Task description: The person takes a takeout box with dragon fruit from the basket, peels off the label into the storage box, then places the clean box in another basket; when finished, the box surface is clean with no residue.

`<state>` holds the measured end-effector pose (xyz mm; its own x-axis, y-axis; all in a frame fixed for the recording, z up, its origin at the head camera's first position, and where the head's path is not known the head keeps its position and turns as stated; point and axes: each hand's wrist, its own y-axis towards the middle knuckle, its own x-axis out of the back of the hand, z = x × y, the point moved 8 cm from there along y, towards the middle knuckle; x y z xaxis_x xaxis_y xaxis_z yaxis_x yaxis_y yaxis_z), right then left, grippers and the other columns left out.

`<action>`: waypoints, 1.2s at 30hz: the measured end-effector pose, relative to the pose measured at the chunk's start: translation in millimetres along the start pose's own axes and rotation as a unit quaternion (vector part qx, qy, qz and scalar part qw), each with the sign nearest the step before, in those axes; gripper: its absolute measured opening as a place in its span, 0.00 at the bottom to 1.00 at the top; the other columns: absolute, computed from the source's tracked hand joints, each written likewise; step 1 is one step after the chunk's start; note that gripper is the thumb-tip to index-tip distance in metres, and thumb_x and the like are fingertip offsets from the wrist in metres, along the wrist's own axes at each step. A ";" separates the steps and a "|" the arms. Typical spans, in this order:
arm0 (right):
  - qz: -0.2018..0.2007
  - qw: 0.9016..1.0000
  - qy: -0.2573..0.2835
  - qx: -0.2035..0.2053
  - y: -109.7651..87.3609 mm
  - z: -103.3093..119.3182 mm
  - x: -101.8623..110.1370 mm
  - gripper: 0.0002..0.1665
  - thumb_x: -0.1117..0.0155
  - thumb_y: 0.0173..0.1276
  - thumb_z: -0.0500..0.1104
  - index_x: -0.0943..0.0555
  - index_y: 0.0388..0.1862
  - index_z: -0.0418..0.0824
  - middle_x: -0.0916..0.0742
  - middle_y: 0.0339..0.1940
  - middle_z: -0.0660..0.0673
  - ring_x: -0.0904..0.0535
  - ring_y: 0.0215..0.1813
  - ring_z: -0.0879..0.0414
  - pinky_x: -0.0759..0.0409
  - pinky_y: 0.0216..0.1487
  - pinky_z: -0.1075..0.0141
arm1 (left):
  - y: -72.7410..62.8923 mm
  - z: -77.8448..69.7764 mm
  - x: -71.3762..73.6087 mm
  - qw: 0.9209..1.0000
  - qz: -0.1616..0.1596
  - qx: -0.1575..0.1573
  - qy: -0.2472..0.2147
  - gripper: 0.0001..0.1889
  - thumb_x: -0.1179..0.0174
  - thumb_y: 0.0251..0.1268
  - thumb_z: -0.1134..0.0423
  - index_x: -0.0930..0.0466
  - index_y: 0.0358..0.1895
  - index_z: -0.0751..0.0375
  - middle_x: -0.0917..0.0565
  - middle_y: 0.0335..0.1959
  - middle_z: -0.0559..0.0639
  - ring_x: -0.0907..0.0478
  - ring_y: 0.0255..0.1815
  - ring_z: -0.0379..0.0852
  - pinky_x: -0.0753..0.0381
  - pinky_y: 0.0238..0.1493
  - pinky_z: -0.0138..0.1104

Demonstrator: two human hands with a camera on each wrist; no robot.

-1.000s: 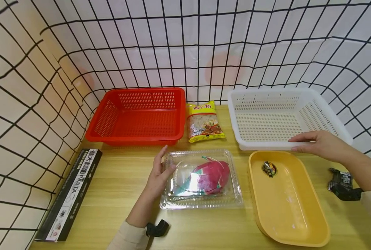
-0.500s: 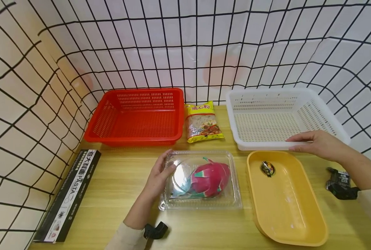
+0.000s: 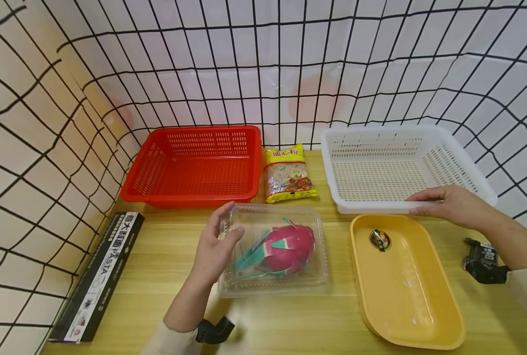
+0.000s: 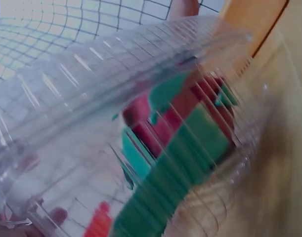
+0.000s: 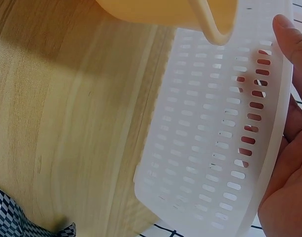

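My left hand (image 3: 214, 246) grips the left side of a clear plastic clamshell box (image 3: 256, 287), its thumb over the lid. Inside lies a pink dragon fruit (image 3: 292, 249) with green scales, also seen blurred through the ribbed wall in the left wrist view, the dragon fruit (image 4: 180, 128) close to the camera. The box is slightly tilted and appears raised off the table. My right hand (image 3: 450, 207) pinches the front rim of a white perforated basket (image 3: 370, 204). From the right wrist, the thumb of that hand (image 5: 291, 182) lies outside the basket wall (image 5: 200, 128), the fingers inside.
A red basket (image 3: 192, 199) stands back left, beside a yellow-edged pasta bag (image 3: 290, 172). A yellow tray (image 3: 410, 281) with a round sticker (image 3: 380, 240) sits front right. A long black pasta box (image 3: 96, 276) lies left; a dark packet (image 3: 481, 251) lies right. Black wire mesh surrounds the table.
My left hand has shifted slightly left with the clamshell box, which now looks tilted and lifted; earlier it lay flat on the table. My right hand stays on the white basket's rim.
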<state>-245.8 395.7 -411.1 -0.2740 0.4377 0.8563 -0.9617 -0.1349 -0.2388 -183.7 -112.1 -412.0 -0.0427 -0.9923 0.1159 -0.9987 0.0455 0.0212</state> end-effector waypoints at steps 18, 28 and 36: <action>-0.009 1.000 0.001 0.002 0.8 3.7 0.2 0.30 0.30 0.66 0.63 0.14 0.58 0.45 0.10 0.50 0.41 0.23 0.44 0.55 0.28 0.38 0.67 | 24.0 -37.4 5.0 0.993 -0.042 0.010 -0.111 0.28 0.43 0.73 0.64 0.37 0.74 0.52 0.34 0.75 0.46 0.31 0.69 0.51 0.18 0.59 0.48; -0.008 1.000 0.007 -0.006 -0.1 6.5 -0.8 0.32 0.31 0.66 0.65 0.14 0.59 0.46 0.09 0.50 0.42 0.22 0.44 0.58 0.26 0.38 0.66 | 66.1 -57.3 -18.9 0.983 -0.092 0.010 -0.161 0.27 0.42 0.71 0.59 0.35 0.71 0.52 0.31 0.71 0.47 0.29 0.64 0.48 0.21 0.62 0.43; -0.014 1.000 0.000 -0.004 -2.5 2.5 -0.6 0.33 0.32 0.66 0.66 0.15 0.60 0.47 0.10 0.52 0.39 0.21 0.47 0.54 0.26 0.39 0.65 | 108.9 -75.7 -70.5 0.984 -0.099 0.031 -0.146 0.27 0.39 0.69 0.62 0.32 0.70 0.52 0.29 0.70 0.48 0.26 0.64 0.49 0.21 0.66 0.41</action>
<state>-243.3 393.6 -409.9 -0.2475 0.4404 0.8630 -0.9689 -0.1150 -0.2192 -287.5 -28.5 -342.7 0.1566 -0.9721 -0.1748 -0.9875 -0.1507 -0.0463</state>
